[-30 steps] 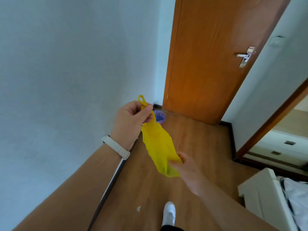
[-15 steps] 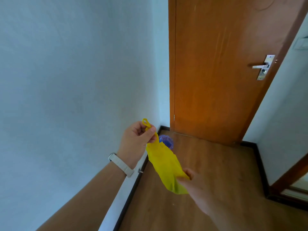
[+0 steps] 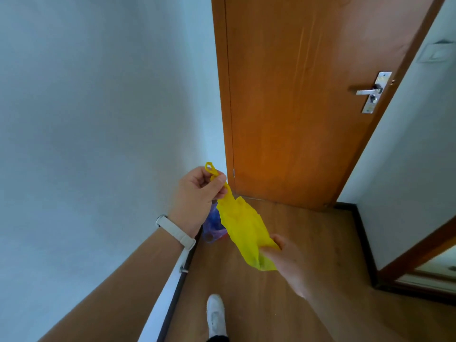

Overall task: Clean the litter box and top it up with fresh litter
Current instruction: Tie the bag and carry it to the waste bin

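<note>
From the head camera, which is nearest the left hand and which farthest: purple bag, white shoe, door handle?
Measured from the left hand:
1. Purple bag, on the floor just below the hand, by the wall.
2. White shoe, bottom of the picture.
3. Door handle, upper right, on the wooden door.

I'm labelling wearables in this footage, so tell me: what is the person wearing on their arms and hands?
Both hands are bare, with no gloves or rings visible. The left hand has a slim white band strapped around its wrist, like a fitness tracker or watch strap; its face is not visible. The right hand has nothing on the part of the wrist that shows. Both forearms are uncovered, with no sleeves in view.
</note>
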A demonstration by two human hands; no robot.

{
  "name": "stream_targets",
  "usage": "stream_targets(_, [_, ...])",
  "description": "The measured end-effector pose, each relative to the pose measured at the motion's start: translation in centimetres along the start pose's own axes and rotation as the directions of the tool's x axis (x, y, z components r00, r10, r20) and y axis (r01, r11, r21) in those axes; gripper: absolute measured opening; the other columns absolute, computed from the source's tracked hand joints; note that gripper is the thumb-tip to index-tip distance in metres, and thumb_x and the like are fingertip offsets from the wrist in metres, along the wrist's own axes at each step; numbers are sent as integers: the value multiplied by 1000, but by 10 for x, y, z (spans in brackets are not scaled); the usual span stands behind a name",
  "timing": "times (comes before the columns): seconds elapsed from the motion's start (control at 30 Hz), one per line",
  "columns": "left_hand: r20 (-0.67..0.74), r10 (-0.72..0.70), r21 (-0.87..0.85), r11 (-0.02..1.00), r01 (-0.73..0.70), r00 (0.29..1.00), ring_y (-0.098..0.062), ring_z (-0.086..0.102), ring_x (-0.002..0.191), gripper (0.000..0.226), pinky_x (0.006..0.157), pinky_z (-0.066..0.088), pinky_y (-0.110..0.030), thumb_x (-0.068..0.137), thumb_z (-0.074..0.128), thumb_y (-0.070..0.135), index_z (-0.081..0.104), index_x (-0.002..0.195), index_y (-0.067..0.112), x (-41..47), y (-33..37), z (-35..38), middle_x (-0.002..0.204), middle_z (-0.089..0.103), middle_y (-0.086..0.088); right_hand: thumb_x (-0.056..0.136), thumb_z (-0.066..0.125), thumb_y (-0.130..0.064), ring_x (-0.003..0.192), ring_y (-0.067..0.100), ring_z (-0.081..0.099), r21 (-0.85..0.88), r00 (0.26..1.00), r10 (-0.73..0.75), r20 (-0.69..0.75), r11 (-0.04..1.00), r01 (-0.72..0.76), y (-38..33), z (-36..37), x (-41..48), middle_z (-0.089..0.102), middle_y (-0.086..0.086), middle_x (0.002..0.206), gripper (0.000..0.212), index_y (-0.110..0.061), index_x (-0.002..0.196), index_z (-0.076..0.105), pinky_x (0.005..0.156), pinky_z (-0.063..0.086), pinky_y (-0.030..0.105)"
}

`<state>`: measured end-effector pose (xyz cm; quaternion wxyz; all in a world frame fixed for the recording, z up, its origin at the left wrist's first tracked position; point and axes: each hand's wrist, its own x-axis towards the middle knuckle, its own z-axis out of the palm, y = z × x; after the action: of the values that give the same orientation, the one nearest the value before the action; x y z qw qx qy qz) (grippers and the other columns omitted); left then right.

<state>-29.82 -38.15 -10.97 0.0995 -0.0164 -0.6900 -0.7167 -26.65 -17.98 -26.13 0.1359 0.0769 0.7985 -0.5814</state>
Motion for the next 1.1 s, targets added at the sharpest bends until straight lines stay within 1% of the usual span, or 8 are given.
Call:
stream_targets(0.03, [1,-3,-7,1000,3,1000,-9,60,59,11,63,54,-23,92,58,0,63,84,6,17,-7,-2,64,63,0,75,65,-25,73,11,60,4,1000,4,2,1000,-4,-5,2,14,67,2,79,15,-24,90,68,66,46,31])
stream_targets(0.17, [24,-13,-22,1000,14,1000,-11,61,61,9,65,55,-24,91,59,3,65,85,7,90,-34,-11,65,64,0,63,60,-39,69,10,56,-22,999,23,-36,999,-23,-21,9,80,60,-4,71,28,-23,86,66,63,42,32])
stream_targets(0.3, [72,-10,-49,999,14,997,-13,62,62,8,66,55,-29,92,60,6,65,86,7,176,-53,-27,66,65,0,60,61,-42,69,11,54,-17,997,14,-73,1000,-15,-51,21,148,59,3,73,36,-18,87,64,63,41,33])
stream_targets(0.53, [117,-4,-83,996,14,993,-13,62,65,8,66,55,-25,93,60,6,66,88,5,297,-74,-59,67,65,-1,63,64,-30,83,20,64,-51,994,4,-113,999,-10,-116,43,238,68,4,89,30,-25,92,66,66,47,30])
stream_targets(0.77, [83,-33,-119,992,43,996,-11,63,64,8,65,55,-23,92,60,5,66,88,7,358,-97,-83,67,65,-1,64,64,-29,87,22,65,-89,996,31,-84,995,-38,-138,67,299,69,1,90,34,-25,97,66,70,51,36])
stream_targets(0.93, [28,-80,-115,990,83,996,-11,62,62,8,63,56,-22,92,60,4,65,85,5,382,-122,-93,66,65,-2,66,66,-26,90,22,65,-111,998,26,-65,993,-33,-140,77,336,69,1,92,26,-31,92,65,77,52,40])
stream_targets(1.0, [5,-111,-102,989,111,994,-11,62,61,10,63,56,-23,92,60,3,66,84,6,390,-134,-96,65,65,-2,74,68,-17,89,21,65,-140,999,36,-32,989,-40,-137,81,353,68,3,94,26,-30,96,65,73,52,37])
stream_targets(1.1, [-54,-164,-76,984,160,985,-13,61,62,13,65,56,-26,92,61,4,66,82,10,404,-156,-99,65,65,-3,78,66,-14,82,11,64,-211,999,35,9,977,-32,-134,81,382,68,-2,89,28,-32,99,65,61,49,20])
